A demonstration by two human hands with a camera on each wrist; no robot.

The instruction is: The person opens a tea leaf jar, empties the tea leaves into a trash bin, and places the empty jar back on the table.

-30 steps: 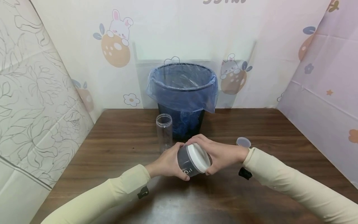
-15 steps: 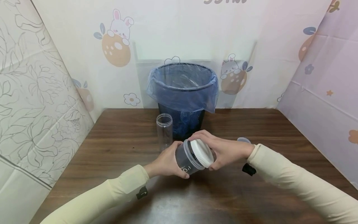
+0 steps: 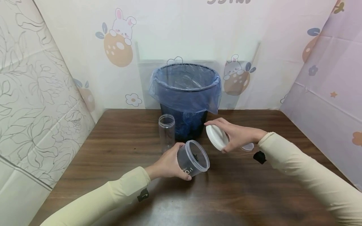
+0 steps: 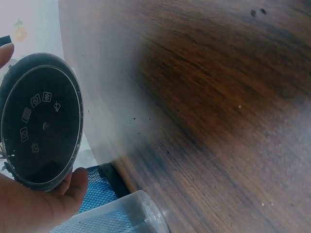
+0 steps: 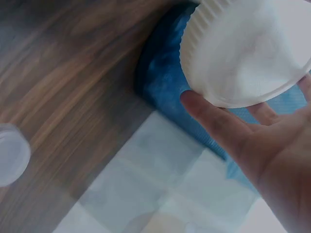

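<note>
My left hand (image 3: 167, 163) grips a clear grey plastic jar (image 3: 185, 161) round its side, with white lettering on it. The jar is tilted, its uncovered mouth facing up and right, and some dark bits show inside. In the left wrist view the jar's dark round base (image 4: 43, 121) carries small printed symbols. Up and to the right of the jar, my right hand (image 3: 241, 136) holds a white ribbed screw lid (image 3: 216, 137) by its edge, apart from the jar. The right wrist view shows thumb and fingers at the rim of this lid (image 5: 243, 58).
Just behind the left hand stands a tall clear bottle (image 3: 167, 131) without a lid. A mesh bin (image 3: 183, 121) with a blue bag (image 3: 183, 100) over its rim stands at the back. A small translucent lid (image 3: 248, 147) lies on the wooden table (image 3: 127, 135), partly behind the right hand.
The white lid has come off the jar and moved up and right in my right hand. My left hand keeps the jar nearly in place, its mouth now uncovered.
</note>
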